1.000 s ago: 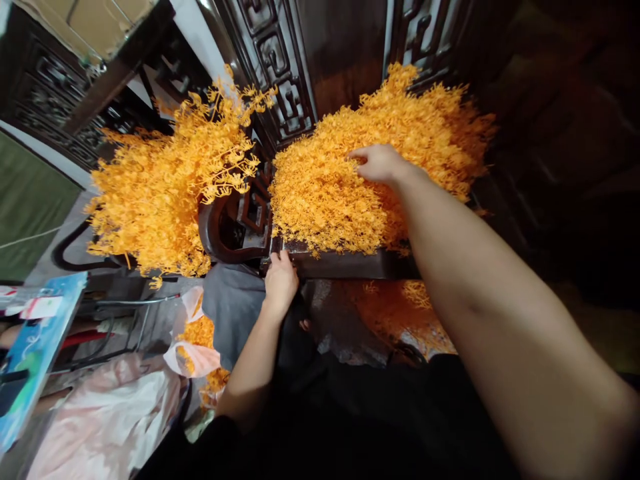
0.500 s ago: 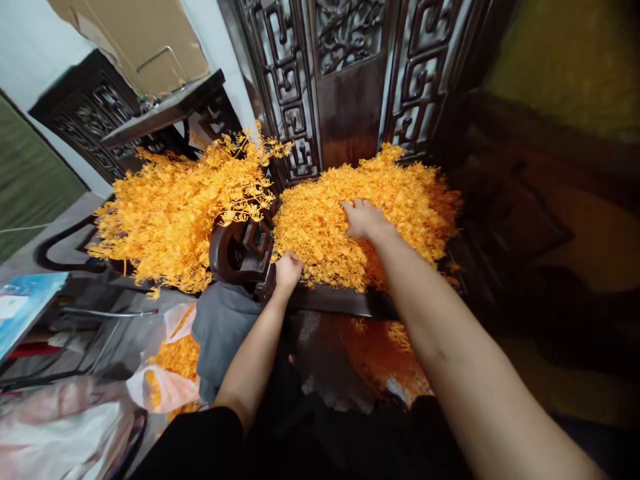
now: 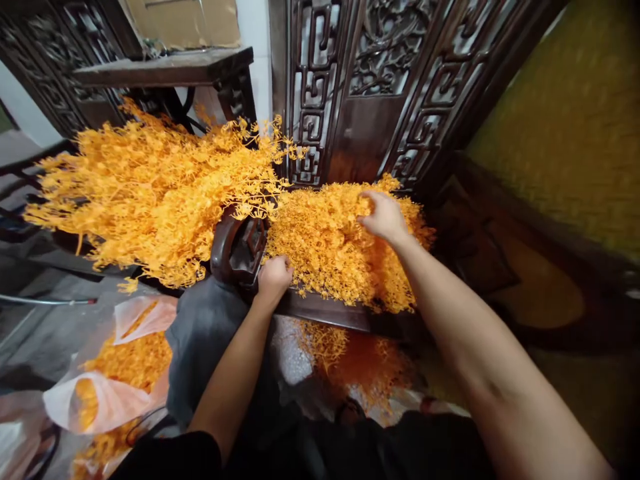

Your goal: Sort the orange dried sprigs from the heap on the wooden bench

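Note:
A thick pile of orange plastic-looking sprigs [image 3: 325, 247] lies on a dark carved wooden seat [image 3: 340, 313]. My left hand [image 3: 275, 277] is closed at the pile's near left edge, beside the curled wooden armrest [image 3: 239, 247]; what its fingers hold, if anything, is too small to make out. Over the right part of the pile is my right hand [image 3: 384, 215], its thumb and fingers apart and curved, with nothing visible between them. Another large heap of orange sprigs [image 3: 155, 193] spreads to the left of the armrest.
Carved wooden panels [image 3: 370, 127] stand behind the seat. A dark side table [image 3: 165, 67] bears a cardboard box [image 3: 190, 23] at the back left. On the floor, lower left, a plastic bag [image 3: 100, 400] holds more orange pieces. Grey cloth [image 3: 205, 340] lies beside my left forearm.
The view has shifted and turned. My right hand has risen slightly off the pile, its fingers more curved. My left hand stays closed at the near edge. More orange pieces show below the seat.

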The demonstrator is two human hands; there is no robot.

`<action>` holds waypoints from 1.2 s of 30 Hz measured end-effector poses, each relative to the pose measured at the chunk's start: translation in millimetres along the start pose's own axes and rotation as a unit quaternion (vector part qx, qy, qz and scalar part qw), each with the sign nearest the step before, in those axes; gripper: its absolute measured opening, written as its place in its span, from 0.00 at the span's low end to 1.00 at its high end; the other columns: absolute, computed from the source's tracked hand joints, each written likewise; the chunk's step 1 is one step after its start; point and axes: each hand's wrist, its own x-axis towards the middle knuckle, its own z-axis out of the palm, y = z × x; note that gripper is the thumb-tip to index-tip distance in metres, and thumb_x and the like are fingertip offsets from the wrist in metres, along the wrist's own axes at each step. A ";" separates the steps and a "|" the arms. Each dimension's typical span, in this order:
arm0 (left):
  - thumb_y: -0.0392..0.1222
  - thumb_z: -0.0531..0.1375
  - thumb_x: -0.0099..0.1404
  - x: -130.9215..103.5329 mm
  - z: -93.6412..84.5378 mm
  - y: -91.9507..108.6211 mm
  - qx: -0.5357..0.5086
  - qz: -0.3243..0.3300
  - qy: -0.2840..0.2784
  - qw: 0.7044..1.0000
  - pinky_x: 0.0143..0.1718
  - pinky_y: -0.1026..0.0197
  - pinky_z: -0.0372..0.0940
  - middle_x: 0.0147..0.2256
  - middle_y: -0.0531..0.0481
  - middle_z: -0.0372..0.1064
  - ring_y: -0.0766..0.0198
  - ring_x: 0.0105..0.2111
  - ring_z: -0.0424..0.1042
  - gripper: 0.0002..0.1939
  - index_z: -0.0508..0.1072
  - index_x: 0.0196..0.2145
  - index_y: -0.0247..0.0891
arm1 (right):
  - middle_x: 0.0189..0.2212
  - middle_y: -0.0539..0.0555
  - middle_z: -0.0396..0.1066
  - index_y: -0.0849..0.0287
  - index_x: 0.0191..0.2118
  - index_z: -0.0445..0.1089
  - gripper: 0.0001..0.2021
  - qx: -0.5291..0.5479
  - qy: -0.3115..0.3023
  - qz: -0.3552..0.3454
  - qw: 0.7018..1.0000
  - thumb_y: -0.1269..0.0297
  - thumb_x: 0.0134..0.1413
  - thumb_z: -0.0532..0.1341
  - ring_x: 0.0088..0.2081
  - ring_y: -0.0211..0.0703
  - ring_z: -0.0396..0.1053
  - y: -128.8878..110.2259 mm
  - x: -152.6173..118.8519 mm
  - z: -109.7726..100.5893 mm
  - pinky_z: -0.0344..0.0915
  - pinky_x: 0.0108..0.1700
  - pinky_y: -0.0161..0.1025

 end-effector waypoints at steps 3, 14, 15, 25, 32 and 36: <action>0.45 0.61 0.65 0.8 -2.3 3.0 0.017 0.017 0.004 1.000 0.45 0.60 0.66 0.40 0.45 0.79 0.56 0.43 0.77 0.09 0.79 0.41 0.44 | 0.50 0.59 0.74 0.58 0.57 0.70 0.27 0.059 0.043 0.010 0.997 0.63 0.49 0.65 0.47 0.59 0.73 1.6 12.6 -29.9 0.70 0.53 0.54; 0.44 0.63 0.63 1.5 -7.2 8.0 -0.029 0.011 -0.018 0.999 0.46 0.61 0.66 0.37 0.47 0.79 0.58 0.42 0.76 0.08 0.80 0.40 0.44 | 0.55 0.64 0.72 0.59 0.60 0.62 0.26 0.254 0.128 0.023 0.958 0.55 0.58 0.61 0.52 0.54 0.73 -14.2 67.1 -62.0 0.71 0.53 0.49; 0.45 0.63 0.63 1.4 -7.8 8.4 -0.035 0.009 -0.019 0.999 0.46 0.61 0.66 0.37 0.47 0.79 0.58 0.42 0.76 0.08 0.80 0.40 0.44 | 0.57 0.64 0.70 0.57 0.62 0.60 0.26 0.256 0.137 0.029 0.956 0.54 0.60 0.58 0.54 0.53 0.72 -15.6 68.8 -56.0 0.71 0.53 0.50; 0.48 0.62 0.66 0.7 -10.2 8.6 -0.038 0.035 -0.035 0.998 0.45 0.60 0.66 0.37 0.46 0.79 0.56 0.42 0.77 0.08 0.79 0.38 0.44 | 0.57 0.66 0.65 0.54 0.67 0.59 0.37 0.047 0.009 0.095 0.994 0.35 0.60 0.53 0.58 0.65 0.66 35.2 13.6 9.8 0.66 0.55 0.61; 0.46 0.55 0.71 -10.8 3.0 21.0 0.031 0.084 -0.033 0.995 0.47 0.56 0.66 0.43 0.40 0.77 0.52 0.45 0.77 0.13 0.74 0.47 0.39 | 0.63 0.77 0.53 0.67 0.63 0.65 0.42 -0.178 -0.155 0.134 0.962 0.42 0.48 0.68 0.61 0.75 0.60 75.9 0.8 -19.5 0.61 0.61 0.58; 0.44 0.55 0.71 -17.7 21.2 33.7 0.043 0.127 -0.051 0.990 0.52 0.56 0.64 0.49 0.39 0.74 0.53 0.49 0.74 0.14 0.72 0.51 0.38 | 0.58 0.73 0.65 0.63 0.58 0.70 0.39 -0.233 -0.249 0.056 0.938 0.44 0.43 0.71 0.62 0.74 0.60 64.6 1.4 -11.6 0.63 0.60 0.61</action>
